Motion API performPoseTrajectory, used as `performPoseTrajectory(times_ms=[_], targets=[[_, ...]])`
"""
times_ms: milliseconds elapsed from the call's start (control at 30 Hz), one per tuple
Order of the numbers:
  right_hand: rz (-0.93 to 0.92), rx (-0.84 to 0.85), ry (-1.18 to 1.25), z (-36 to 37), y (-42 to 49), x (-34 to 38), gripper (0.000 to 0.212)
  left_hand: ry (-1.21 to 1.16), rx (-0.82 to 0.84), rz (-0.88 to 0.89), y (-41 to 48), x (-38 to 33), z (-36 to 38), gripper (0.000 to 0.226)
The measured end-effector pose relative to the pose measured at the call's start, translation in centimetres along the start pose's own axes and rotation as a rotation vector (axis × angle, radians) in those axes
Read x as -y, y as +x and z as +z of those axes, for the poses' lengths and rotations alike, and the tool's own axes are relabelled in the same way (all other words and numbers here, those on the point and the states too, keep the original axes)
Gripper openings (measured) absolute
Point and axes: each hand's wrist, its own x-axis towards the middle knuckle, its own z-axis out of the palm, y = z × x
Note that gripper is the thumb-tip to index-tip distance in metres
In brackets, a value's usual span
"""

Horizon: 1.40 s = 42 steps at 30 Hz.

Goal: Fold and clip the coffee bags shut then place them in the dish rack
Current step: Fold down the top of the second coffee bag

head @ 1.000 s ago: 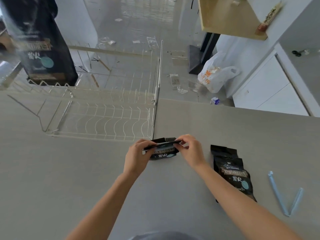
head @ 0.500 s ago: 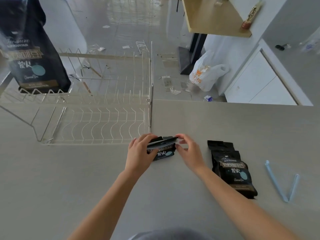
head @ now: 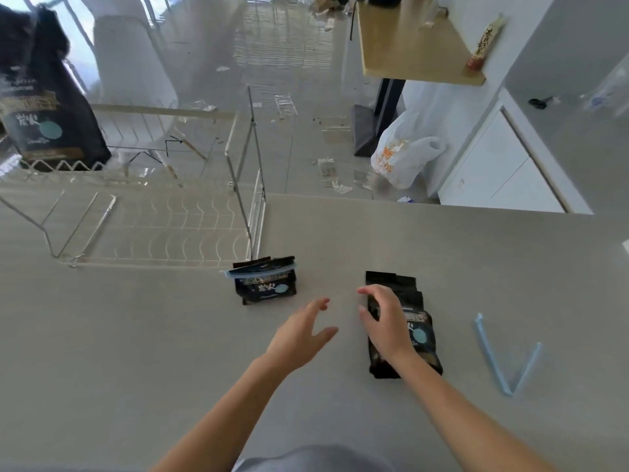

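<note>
A small black coffee bag [head: 265,284] stands on the grey counter beside the wire dish rack [head: 163,229], its top folded over and held by a light blue clip [head: 258,270]. A second black coffee bag [head: 417,330] lies flat to the right, unfolded. My right hand [head: 384,321] hovers over its left side with fingers spread, touching or nearly touching it. My left hand [head: 303,332] is open above the counter between the two bags, holding nothing. A large black coffee bag [head: 44,107] stands at the rack's far left. A spare blue clip [head: 503,356] lies open at the right.
The counter's far edge [head: 442,207] drops to a littered floor with a white plastic bag [head: 401,158]. White cabinets [head: 500,175] and a wooden table [head: 415,46] stand beyond. The rack's upright wire side [head: 253,185] rises just behind the clipped bag.
Both hands let go of the clipped small bag and moved right. My right hand now reaches over the second bag; the left hand trails open behind it.
</note>
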Motion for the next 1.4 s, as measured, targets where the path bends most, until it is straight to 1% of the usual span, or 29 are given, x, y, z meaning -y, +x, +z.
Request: performPoseTrajectory(times_ms=[67,133,167,233,300,333,400,467,533,567,600,700,733,800,867,967,1033,1133,1167,1233,1267,1300,1333,1400], targets=[[0.083,-0.133,-0.017,-2.3,-0.4,-2.1,0.022,-0.078,0.173,-0.121,0.5,-0.9,2.3,0.060],[0.262,-0.226,0.061,-4.4,-0.4,-4.7,0.022,-0.158,0.221,-0.187,1.1,-2.2,4.2,0.062],[0.377,-0.230,0.119,-5.3,-0.3,-5.9,0.023,-0.209,0.216,-0.217,1.5,-2.8,4.9,0.062],[0.626,-0.129,0.313,-6.5,0.1,-7.9,0.031,-0.306,0.181,-0.272,2.2,-4.1,6.2,0.062],[0.811,0.016,0.549,-7.0,0.4,-9.2,0.038,-0.339,0.134,-0.306,3.0,-5.1,7.4,0.062],[0.860,0.070,0.636,-7.3,0.5,-9.5,0.037,-0.342,0.115,-0.314,3.3,-5.5,7.9,0.064],[0.893,0.129,0.725,-7.9,0.6,-9.6,0.033,-0.392,0.085,-0.335,3.9,-6.3,8.9,0.067],[0.872,0.188,0.721,-8.5,0.4,-9.6,0.026,-0.485,0.046,-0.366,4.4,-6.9,9.5,0.070],[0.807,0.254,0.685,-8.9,0.2,-9.5,0.011,-0.579,0.001,-0.394,4.9,-7.2,9.8,0.070],[0.765,0.273,0.669,-9.0,0.1,-9.5,0.005,-0.612,-0.019,-0.401,5.1,-7.3,9.8,0.067],[0.721,0.280,0.650,-9.2,-0.1,-9.5,0.004,-0.646,-0.034,-0.400,5.2,-7.4,9.9,0.061],[0.600,0.267,0.607,-9.7,-0.4,-9.3,0.018,-0.754,-0.070,-0.383,5.4,-8.1,9.6,0.040],[0.565,0.275,0.598,-10.0,-0.5,-9.0,0.020,-0.781,-0.086,-0.388,5.4,-8.5,9.4,0.037],[0.475,0.289,0.606,-10.6,-0.8,-8.5,0.016,-0.818,-0.115,-0.387,5.3,-9.2,8.9,0.033],[0.369,0.276,0.617,-11.4,-1.3,-7.8,0.015,-0.840,-0.122,-0.344,5.1,-9.8,8.4,0.028],[0.286,0.188,0.585,-12.6,-1.3,-7.4,0.023,-0.855,-0.127,-0.230,4.4,-10.8,8.1,0.012],[0.227,0.152,0.501,-13.1,-1.1,-7.0,0.022,-0.835,-0.141,-0.188,4.2,-11.4,8.2,0.006],[-0.037,0.202,0.278,-13.6,-1.3,-6.8,0.026,-0.799,-0.159,-0.122,4.1,-11.6,7.7,0.006],[-0.073,0.188,0.231,-13.7,-1.2,-6.7,0.025,-0.774,-0.147,-0.098,4.2,-11.9,7.5,0.006],[-0.026,0.068,0.197,-14.1,-0.5,-7.2,0.016,-0.653,-0.121,-0.053,4.5,-12.6,7.5,0.005],[0.015,0.012,0.189,-14.3,-0.2,-7.3,0.012,-0.595,-0.140,-0.047,4.7,-12.9,7.8,0.006],[0.032,0.013,0.192,-14.4,0.0,-7.2,0.011,-0.581,-0.187,-0.070,5.0,-13.1,8.2,0.007],[0.020,0.059,0.176,-14.3,0.1,-7.0,0.011,-0.615,-0.238,-0.101,5.1,-13.2,8.4,0.004],[-0.024,0.121,0.101,-14.2,0.2,-6.7,0.018,-0.727,-0.261,-0.145,5.3,-12.9,8.4,0.003]])
